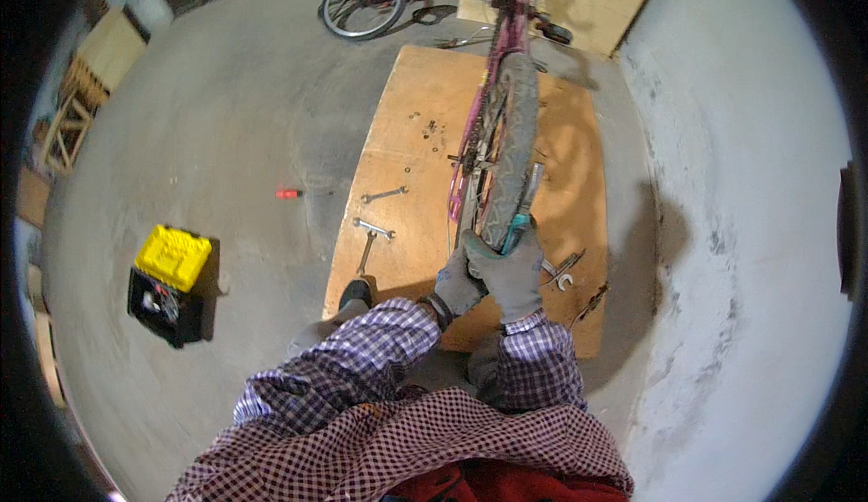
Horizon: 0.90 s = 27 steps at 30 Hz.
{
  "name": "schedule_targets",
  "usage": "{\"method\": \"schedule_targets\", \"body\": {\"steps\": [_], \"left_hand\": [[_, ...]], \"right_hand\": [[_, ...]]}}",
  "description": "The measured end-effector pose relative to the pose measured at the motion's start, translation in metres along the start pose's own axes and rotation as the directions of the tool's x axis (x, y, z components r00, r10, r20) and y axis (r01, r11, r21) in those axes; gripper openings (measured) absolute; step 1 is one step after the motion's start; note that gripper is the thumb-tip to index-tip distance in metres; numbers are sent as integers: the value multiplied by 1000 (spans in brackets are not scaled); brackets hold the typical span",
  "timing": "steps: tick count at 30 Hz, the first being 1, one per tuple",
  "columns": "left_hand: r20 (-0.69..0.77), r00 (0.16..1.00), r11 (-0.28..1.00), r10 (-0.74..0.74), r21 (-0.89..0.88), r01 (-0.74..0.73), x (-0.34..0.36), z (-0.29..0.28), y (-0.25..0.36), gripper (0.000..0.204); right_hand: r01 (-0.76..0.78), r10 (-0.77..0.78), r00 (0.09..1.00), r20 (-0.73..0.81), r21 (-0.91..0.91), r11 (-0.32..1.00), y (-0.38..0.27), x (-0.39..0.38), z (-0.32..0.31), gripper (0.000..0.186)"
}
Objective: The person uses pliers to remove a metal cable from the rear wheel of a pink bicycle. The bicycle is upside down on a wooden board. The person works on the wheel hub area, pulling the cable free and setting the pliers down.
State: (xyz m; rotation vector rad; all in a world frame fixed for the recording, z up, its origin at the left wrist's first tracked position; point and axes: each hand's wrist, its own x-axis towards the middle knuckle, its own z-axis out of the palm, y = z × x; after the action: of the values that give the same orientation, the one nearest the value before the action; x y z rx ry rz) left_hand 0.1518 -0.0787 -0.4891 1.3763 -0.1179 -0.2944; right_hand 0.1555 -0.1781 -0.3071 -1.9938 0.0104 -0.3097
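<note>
A pink bicycle frame [515, 23] stands ahead of me, its knobby rear tyre [517, 131] pointing toward me. Both hands wear grey gloves. At the tyre's near end, my right hand [508, 276] is closed around the rubber, a teal piece [517, 229] showing by its fingers; whether that is glove or tool I cannot make out. Pressed up beside it, my left hand [459, 285] is closed at the wheel's left side, its fingertips partly hidden. The chain and rear gears [479, 154] lie along the wheel's left.
Wrenches [387, 195] and small parts [431, 130] lie on the wooden board [371, 150] below. More tools [565, 272] rest at right. A red-handled screwdriver [289, 194], a yellow-lidded toolbox [174, 258] and a loose wheel [363, 5] are on the floor. A wall [750, 186] stands right.
</note>
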Motion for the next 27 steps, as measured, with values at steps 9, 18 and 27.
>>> {"method": "schedule_targets", "body": {"steps": [9, 18, 27], "left_hand": [[57, 997, 988, 45, 146, -53, -5, -16, 6, 72], [132, 986, 824, -99, -545, 156, -2, -16, 18, 62], [109, 979, 736, -170, -647, 200, 1, -13, 19, 54]], "right_hand": [[-83, 82, 997, -16, -68, 994, 8, -3, 1, 75], [-73, 73, 997, -7, -46, 996, 7, 1, 5, 73], [-85, 88, 996, 34, -80, 993, 1, 2, -1, 74]]}}
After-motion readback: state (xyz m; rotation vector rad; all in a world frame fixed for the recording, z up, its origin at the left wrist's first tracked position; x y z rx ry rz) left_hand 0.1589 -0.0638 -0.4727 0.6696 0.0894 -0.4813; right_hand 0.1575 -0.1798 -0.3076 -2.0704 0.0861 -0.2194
